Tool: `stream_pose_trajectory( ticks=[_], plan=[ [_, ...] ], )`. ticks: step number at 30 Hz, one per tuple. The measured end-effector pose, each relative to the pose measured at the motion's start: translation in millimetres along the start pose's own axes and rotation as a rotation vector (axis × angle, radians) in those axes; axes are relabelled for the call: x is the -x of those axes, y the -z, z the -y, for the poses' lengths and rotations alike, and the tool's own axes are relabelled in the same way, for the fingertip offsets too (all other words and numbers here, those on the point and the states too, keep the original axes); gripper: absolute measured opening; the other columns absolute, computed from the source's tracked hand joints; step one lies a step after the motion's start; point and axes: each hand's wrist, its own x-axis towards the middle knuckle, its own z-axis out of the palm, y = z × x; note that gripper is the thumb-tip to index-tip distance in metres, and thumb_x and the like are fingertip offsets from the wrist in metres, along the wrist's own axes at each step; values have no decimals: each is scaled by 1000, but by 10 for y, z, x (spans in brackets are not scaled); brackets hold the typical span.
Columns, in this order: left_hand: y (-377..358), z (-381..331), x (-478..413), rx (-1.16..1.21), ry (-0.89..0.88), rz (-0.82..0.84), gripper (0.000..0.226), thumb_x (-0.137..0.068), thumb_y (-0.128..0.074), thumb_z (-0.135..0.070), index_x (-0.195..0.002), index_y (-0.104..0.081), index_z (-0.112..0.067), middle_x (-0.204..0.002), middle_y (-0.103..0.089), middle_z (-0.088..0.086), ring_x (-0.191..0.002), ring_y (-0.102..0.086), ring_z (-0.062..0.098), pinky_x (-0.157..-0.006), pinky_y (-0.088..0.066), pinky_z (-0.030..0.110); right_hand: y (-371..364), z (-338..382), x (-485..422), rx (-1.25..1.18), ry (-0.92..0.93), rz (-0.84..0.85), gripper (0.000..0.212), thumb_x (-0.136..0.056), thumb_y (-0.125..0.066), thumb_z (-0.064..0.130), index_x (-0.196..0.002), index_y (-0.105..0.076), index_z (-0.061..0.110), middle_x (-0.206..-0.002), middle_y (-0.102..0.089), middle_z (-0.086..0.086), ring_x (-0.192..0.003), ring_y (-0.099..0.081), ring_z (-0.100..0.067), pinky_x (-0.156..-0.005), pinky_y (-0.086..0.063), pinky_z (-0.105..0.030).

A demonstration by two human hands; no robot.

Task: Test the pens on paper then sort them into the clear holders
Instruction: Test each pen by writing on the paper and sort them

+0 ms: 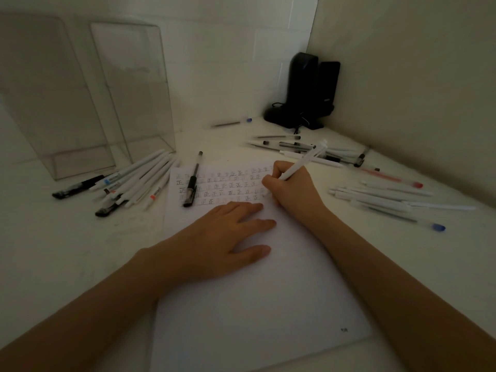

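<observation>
My right hand (288,187) grips a white pen (304,159) with its tip down on a white sheet of paper (255,296), at the right end of several rows of written marks. Flat on the paper just below those rows lies my left hand (228,237), fingers straight. A black-capped pen (192,181) lies on the sheet's upper left. Two clear holders (88,103) stand at the back left and look empty. A bunch of white and black pens (126,183) lies in front of them.
More pens lie scattered at the back right (303,149) and to the right (386,197), some with red or blue caps. A single pen (232,123) lies near the back wall. Black speakers (308,92) stand in the corner. Walls close the desk at back and right.
</observation>
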Motion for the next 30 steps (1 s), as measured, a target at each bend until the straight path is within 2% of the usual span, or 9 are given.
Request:
stream_pose_trajectory(
  ticks=[2, 5, 9, 13, 17, 24, 26, 28, 30],
  plan=[
    [-2, 6, 3, 2, 0, 3, 71, -77, -12, -71, -141, -20, -43, -153, -13, -6, -138, -11, 8, -106, -3, 19, -7, -8, 1, 4, 10, 1, 19, -78, -58, 2, -65, -45, 7, -55, -38, -11, -47, -38, -13, -42, -31, -18],
    [4, -4, 3, -8, -2, 8, 71, -76, -11, -71, -141, -19, -44, -154, -11, -7, -137, -8, 7, -106, -2, 18, -11, 2, -1, 15, 20, -7, 21, -78, -58, 1, -64, -43, 7, -54, -35, -8, -45, -32, -6, -42, -28, -15],
    [7, -11, 4, 6, -2, 0, 65, -81, -19, -66, -141, -21, -42, -153, -13, -5, -138, -10, 9, -106, -3, 18, 7, 7, 20, -22, 1, 22, 18, -81, -58, 2, -67, -48, -5, -54, -44, -14, -40, -41, -8, -41, -36, -17],
    [-10, 13, 7, 5, -17, -14, 66, -80, -17, -68, -141, -22, -42, -153, -14, -5, -138, -11, 9, -105, -3, 17, -7, 19, 13, -2, 3, 31, 22, -78, -59, 2, -63, -44, 6, -50, -39, -7, -39, -38, -7, -40, -32, -19],
    [-22, 20, -2, -4, -24, -26, 67, -79, -15, -68, -141, -21, -42, -153, -14, -4, -137, -11, 8, -105, -4, 18, 7, 33, 31, -20, -2, 51, 21, -79, -59, 1, -64, -44, 6, -48, -42, -6, -37, -41, -5, -39, -35, -16],
    [-32, 27, 7, 10, -30, -56, 69, -78, -14, -69, -141, -24, -41, -152, -17, -6, -137, -13, 9, -105, -5, 19, -4, 17, 25, 114, 62, -4, 34, -82, -57, 6, -60, -33, 16, -52, -35, 0, -48, -33, -10, -51, -31, -28],
    [-23, 36, 3, 45, -11, -78, 70, -77, -14, -69, -138, -31, -40, -150, -24, -9, -134, -20, 6, -106, -11, 18, 18, 25, 55, 93, 78, -26, 27, -90, -58, 21, -70, -43, 13, -51, -48, -4, -45, -44, -11, -52, -39, -26],
    [-3, 49, -19, 105, 33, -169, 68, -78, -15, -65, -128, -48, -33, -137, -43, -8, -122, -36, 5, -102, -26, 17, 31, 45, 90, 76, 85, -68, 26, -89, -60, 34, -82, -49, 11, -52, -57, -6, -44, -51, -8, -52, -42, -16],
    [42, 65, -41, 210, 156, -326, 61, -84, -20, -60, -109, -60, -22, -111, -59, -5, -101, -51, 8, -89, -39, 21, 20, 50, 97, 102, 126, -92, 19, -89, -63, 29, -89, -54, 12, -59, -59, -4, -51, -53, -7, -56, -43, -16]
  ],
)
